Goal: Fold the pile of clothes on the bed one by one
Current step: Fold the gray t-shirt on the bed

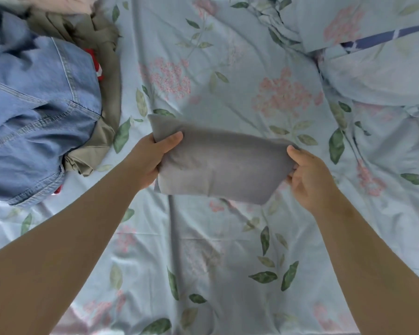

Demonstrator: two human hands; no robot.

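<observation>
Grips the folded grey garment (218,165) at its 9 o'clock end with the left hand (150,155), thumb on top. Pinches the 3 o'clock end with the right hand (310,177). Holds it at centre, over the bed (228,250). At 10 o'clock, the pile of clothes (41,105), denim on top.

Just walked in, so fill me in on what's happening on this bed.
A person is folding laundry on a floral bedsheet. Both hands hold a grey garment that is already folded into a compact rectangle: the left hand grips its left end with the thumb on top, and the right hand pinches its right end. To the left lies the unfolded pile, with a denim garment on top of an olive-khaki garment and a bit of red fabric showing between them.
</observation>
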